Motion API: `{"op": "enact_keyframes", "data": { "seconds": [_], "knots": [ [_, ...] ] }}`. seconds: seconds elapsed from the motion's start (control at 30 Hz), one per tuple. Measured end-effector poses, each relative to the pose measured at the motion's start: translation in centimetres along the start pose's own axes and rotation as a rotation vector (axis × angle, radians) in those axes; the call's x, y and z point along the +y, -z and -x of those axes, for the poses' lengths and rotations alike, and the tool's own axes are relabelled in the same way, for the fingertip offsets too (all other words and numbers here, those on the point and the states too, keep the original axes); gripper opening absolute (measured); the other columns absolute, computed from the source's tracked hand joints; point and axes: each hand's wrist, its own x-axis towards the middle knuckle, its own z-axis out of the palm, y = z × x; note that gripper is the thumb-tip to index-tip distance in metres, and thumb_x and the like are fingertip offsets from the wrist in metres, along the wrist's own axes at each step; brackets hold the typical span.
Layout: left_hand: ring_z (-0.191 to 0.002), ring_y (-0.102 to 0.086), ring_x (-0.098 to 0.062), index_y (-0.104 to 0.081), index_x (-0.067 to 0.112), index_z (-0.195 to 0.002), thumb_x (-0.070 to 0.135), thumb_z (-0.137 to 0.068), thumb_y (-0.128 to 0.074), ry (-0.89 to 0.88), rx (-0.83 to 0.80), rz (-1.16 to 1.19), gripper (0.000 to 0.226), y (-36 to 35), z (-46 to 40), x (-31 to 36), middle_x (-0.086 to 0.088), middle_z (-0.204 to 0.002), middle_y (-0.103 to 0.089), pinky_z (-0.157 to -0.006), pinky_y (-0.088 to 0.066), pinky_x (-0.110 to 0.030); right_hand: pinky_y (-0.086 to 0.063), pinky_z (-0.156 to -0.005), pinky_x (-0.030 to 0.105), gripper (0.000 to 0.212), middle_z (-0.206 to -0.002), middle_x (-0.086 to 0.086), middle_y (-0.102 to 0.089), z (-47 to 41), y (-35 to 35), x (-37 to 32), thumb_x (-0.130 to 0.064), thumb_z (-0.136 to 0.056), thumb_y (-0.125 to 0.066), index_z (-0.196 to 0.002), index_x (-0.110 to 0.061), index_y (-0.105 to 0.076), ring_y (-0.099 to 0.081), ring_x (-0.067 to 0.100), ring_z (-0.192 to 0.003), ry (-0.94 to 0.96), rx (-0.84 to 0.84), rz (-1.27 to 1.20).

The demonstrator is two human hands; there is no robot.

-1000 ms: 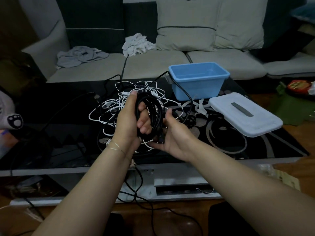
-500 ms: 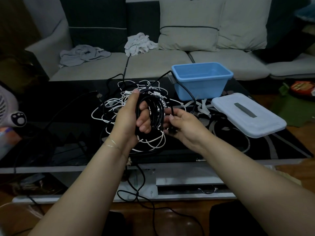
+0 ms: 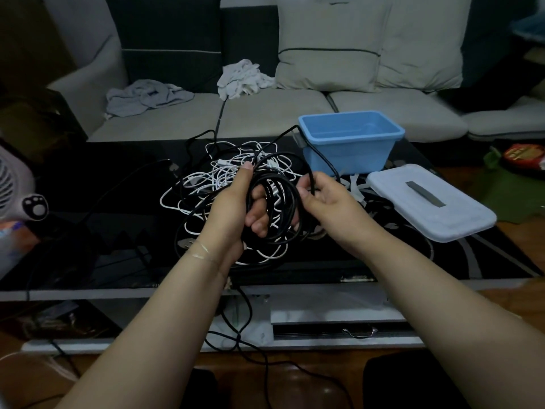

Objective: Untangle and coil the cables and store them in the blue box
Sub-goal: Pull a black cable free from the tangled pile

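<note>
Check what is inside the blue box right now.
The blue box shows only bare blue floor and inner walls; no coiled cable lies in it. Its near wall hides the front strip of the floor. A black cable runs past its outside front corner.

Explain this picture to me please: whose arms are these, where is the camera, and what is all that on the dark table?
No robot here: a person wears a camera on the head, looking down at their own arms. The left hand grips a coil of black cable. The right hand pinches a loose stretch of that same cable. Beneath lies a tangle of white cables on the black table. Behind stands the open blue box, nothing visible inside, with its white lid lying beside it.
</note>
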Motion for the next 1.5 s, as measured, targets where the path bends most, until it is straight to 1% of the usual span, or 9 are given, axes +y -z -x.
{"op": "enact_keyframes", "data": {
  "seconds": [0.23, 0.4, 0.6, 0.8, 1.07, 1.17, 1.23, 1.37, 1.5],
  "knots": [
    [-0.029, -0.025, -0.014, -0.038, 0.018, -0.061, 0.054, -0.098, -0.034, -0.051, -0.005, -0.096, 0.051, -0.3, 0.1, 0.0, 0.002, -0.035, -0.026, -0.037, -0.027, -0.021, -0.047, -0.058, 0.021, 0.027, -0.057, -0.001, -0.053, 0.3, 0.1, 0.0, 0.009, -0.094, -0.039, -0.090, -0.007, -0.060, -0.049, 0.010, -0.053, -0.239, -0.186, -0.295],
    [-0.027, -0.025, -0.014, -0.037, 0.018, -0.060, 0.053, -0.097, -0.034, -0.033, -0.013, -0.128, 0.052, -0.3, 0.0, -0.3, 0.002, -0.034, -0.025, -0.036, -0.027, -0.019, -0.046, -0.092, 0.020, 0.032, -0.106, 0.003, -0.060, 0.4, 1.2, -0.8, -0.001, -0.095, -0.050, -0.107, -0.027, -0.064, -0.059, 0.011, -0.098, 0.046, -0.164, 0.391],
    [-0.028, -0.026, -0.015, -0.038, 0.017, -0.061, 0.052, -0.098, -0.033, -0.052, -0.011, -0.176, 0.052, -0.6, 0.0, -0.3, 0.001, -0.035, -0.026, -0.037, -0.027, -0.021, -0.039, -0.083, 0.009, 0.027, -0.102, -0.015, -0.057, 1.1, 0.9, -1.4, -0.014, -0.098, -0.042, -0.118, -0.027, -0.054, -0.052, -0.003, -0.095, 0.169, -0.151, 0.818],
    [-0.027, -0.029, -0.015, -0.039, 0.016, -0.060, 0.050, -0.099, -0.034, -0.123, -0.017, -0.274, 0.052, -1.0, -0.1, -0.8, -0.001, -0.035, -0.029, -0.037, -0.026, -0.022, -0.046, -0.056, 0.021, 0.014, -0.072, 0.002, -0.061, 0.8, 0.8, -1.2, -0.009, -0.096, -0.053, -0.088, -0.016, -0.062, -0.057, 0.005, -0.059, -0.120, -0.078, 0.300],
    [-0.028, -0.028, -0.017, -0.038, 0.016, -0.059, 0.048, -0.100, -0.035, -0.150, 0.038, -0.203, 0.052, -1.0, -0.3, -0.9, -0.001, -0.034, -0.030, -0.036, -0.027, -0.022, -0.053, -0.070, 0.024, 0.023, -0.086, 0.003, -0.069, 0.6, 1.5, -0.6, -0.014, -0.088, -0.050, -0.105, -0.006, -0.063, -0.064, 0.012, -0.081, -0.360, -0.132, -0.388],
    [-0.030, -0.029, -0.018, -0.037, 0.015, -0.058, 0.047, -0.100, -0.036, -0.182, 0.103, -0.252, 0.052, -1.0, -0.5, -1.1, -0.001, -0.034, -0.031, -0.037, -0.029, -0.023, -0.047, -0.075, 0.030, 0.037, -0.076, 0.002, -0.063, 0.5, 0.4, -0.5, -0.040, -0.097, -0.038, -0.111, -0.012, -0.057, -0.062, 0.015, -0.078, -0.381, -0.109, -0.444],
    [-0.030, -0.031, -0.018, -0.036, 0.015, -0.057, 0.046, -0.100, -0.037, -0.197, 0.114, -0.277, 0.052, -1.0, -0.6, -1.3, -0.002, -0.034, -0.032, -0.038, -0.029, -0.022, -0.045, -0.072, 0.029, 0.033, -0.068, -0.001, -0.056, 0.6, -0.4, -0.3, -0.046, -0.091, -0.046, -0.100, -0.015, -0.054, -0.057, 0.014, -0.073, -0.343, -0.081, -0.345],
    [-0.029, -0.030, -0.016, -0.035, 0.016, -0.057, 0.046, -0.100, -0.036, -0.180, 0.093, -0.178, 0.052, -1.1, -0.5, -1.4, -0.001, -0.034, -0.030, -0.038, -0.029, -0.023, -0.049, -0.063, 0.024, 0.018, -0.079, 0.007, -0.060, 0.4, -1.2, 1.1, -0.004, -0.088, -0.063, -0.103, -0.011, -0.055, -0.057, 0.016, -0.073, -0.158, 0.046, -0.054],
    [-0.030, -0.028, -0.014, -0.033, 0.019, -0.060, 0.049, -0.098, -0.037, -0.123, 0.103, -0.032, 0.049, -0.5, -0.8, -0.9, 0.002, -0.036, -0.028, -0.038, -0.027, -0.022, -0.059, -0.059, 0.035, 0.018, -0.085, 0.009, -0.066, 0.3, -0.3, 1.4, -0.028, -0.086, -0.068, -0.094, -0.014, -0.059, -0.066, 0.017, -0.071, -0.240, 0.131, 0.370]
  ]
}}
